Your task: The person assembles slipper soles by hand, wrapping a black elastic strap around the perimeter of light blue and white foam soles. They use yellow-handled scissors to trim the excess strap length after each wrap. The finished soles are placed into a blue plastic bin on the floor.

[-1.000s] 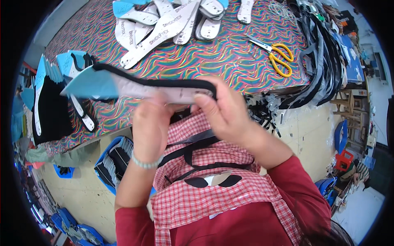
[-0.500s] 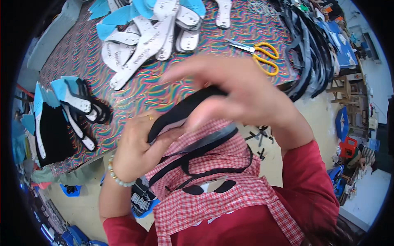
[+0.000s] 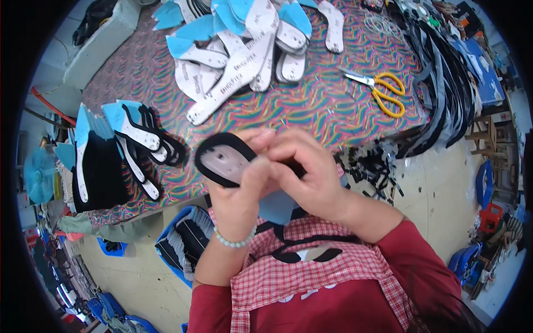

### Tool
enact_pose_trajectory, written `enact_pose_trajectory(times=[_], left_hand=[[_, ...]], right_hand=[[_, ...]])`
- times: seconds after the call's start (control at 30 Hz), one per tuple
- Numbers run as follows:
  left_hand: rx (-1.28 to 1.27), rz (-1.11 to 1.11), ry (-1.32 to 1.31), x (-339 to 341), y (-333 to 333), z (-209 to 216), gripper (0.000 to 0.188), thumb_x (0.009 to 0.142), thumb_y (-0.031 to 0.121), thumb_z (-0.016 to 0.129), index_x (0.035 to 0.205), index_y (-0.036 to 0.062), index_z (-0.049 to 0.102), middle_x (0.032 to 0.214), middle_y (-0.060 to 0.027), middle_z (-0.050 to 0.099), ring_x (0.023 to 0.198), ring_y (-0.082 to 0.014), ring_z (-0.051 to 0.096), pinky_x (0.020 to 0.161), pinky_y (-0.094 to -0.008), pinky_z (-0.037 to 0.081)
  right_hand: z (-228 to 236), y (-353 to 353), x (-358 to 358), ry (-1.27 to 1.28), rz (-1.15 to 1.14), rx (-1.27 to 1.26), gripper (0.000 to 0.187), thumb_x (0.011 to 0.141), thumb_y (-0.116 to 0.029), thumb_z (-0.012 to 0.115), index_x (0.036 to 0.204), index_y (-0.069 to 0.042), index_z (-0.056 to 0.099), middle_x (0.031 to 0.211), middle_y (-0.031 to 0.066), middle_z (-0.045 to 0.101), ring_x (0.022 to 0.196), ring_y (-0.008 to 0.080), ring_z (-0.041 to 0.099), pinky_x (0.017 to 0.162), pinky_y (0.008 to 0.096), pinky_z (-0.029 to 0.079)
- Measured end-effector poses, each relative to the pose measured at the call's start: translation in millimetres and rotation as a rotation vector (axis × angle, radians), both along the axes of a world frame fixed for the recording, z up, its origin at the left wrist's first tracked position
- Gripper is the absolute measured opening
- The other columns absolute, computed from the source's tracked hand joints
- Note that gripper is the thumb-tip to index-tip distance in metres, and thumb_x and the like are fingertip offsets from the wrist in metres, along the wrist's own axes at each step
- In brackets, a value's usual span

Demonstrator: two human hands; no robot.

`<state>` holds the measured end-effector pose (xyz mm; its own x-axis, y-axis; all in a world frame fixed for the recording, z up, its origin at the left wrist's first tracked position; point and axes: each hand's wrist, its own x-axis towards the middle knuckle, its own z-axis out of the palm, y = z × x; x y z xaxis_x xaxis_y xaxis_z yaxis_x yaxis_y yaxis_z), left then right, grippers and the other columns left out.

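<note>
Left grip (image 3: 236,202) closed on a black-edged white insole (image 3: 225,160), curled, heel end facing up; right grip (image 3: 311,172) pinching its edge just beside. Insole is held in front of the red checked apron (image 3: 316,272), near the patterned worktop (image 3: 333,100). On worktop: loose insole pile (image 3: 239,69), yellow-handled scissors (image 3: 371,82), black-edged insoles (image 3: 139,136) at left.

Scissors (image 3: 371,81) with 2 yellow handle loops lie on the surface (image 3: 319,105), which has a multicoloured wavy pattern. Pale tangled bands (image 3: 381,24) sit near its far right corner. On the tan floor (image 3: 427,191) stand 1 small blue bin (image 3: 114,252) at left and 1 red stool (image 3: 489,217) at right.
</note>
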<state>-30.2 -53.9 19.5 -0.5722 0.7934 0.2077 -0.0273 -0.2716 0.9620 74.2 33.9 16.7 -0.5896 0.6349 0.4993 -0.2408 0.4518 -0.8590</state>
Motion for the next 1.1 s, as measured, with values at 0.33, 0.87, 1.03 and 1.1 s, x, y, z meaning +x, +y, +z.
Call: enact_pose_trajectory(times=[0.33,0.87,1.03,1.1], left_hand=[[0.200,-0.172,-0.414,-6.7,-0.2,-9.6,0.039,0.095,0.041,0.049,0.100,0.0035,0.059,0.082,-0.0079,0.058,0.076,-0.0210,0.059,0.087,-0.0406,0.046],[-0.217,-0.024,0.070,17.7,-7.8,3.9,0.018,0.086,-0.002,0.059,0.103,-0.0021,0.061,0.100,-0.0112,0.063,0.096,-0.0186,0.057,0.086,-0.0306,0.044],[-0.033,-0.051,-0.100,14.4,-8.9,-14.5,0.025,0.087,0.002,0.058,0.111,-0.0026,0.058,0.105,-0.0147,0.062,0.098,-0.0218,0.057,0.090,-0.0338,0.044],[-0.022,-0.040,-0.194,13.3,-9.8,-24.1,0.027,0.087,0.003,0.059,0.113,-0.0032,0.057,0.107,-0.0158,0.062,0.098,-0.0222,0.058,0.091,-0.0344,0.044]], right_hand=[[-9.6,-0.4,29.0,-0.310,0.127,0.116,0.016,0.080,-0.012,0.069,0.094,-0.005,0.064,0.084,0.0091,0.058,0.079,0.0214,0.059,0.069,0.0324,0.047],[-27.5,2.8,27.6,-0.140,0.022,0.128,0.009,0.084,-0.009,0.061,0.088,-0.001,0.060,0.082,0.0118,0.058,0.074,0.0305,0.059,0.061,0.0373,0.047],[-17.7,3.9,28.6,-0.132,0.036,0.159,0.009,0.086,-0.008,0.060,0.091,0.000,0.060,0.081,0.0119,0.056,0.072,0.0274,0.057,0.060,0.0342,0.046],[-17.9,0.5,27.2,-0.165,0.025,0.143,0.011,0.087,-0.010,0.060,0.093,-0.001,0.060,0.080,0.0118,0.055,0.071,0.0274,0.057,0.060,0.0342,0.045]])
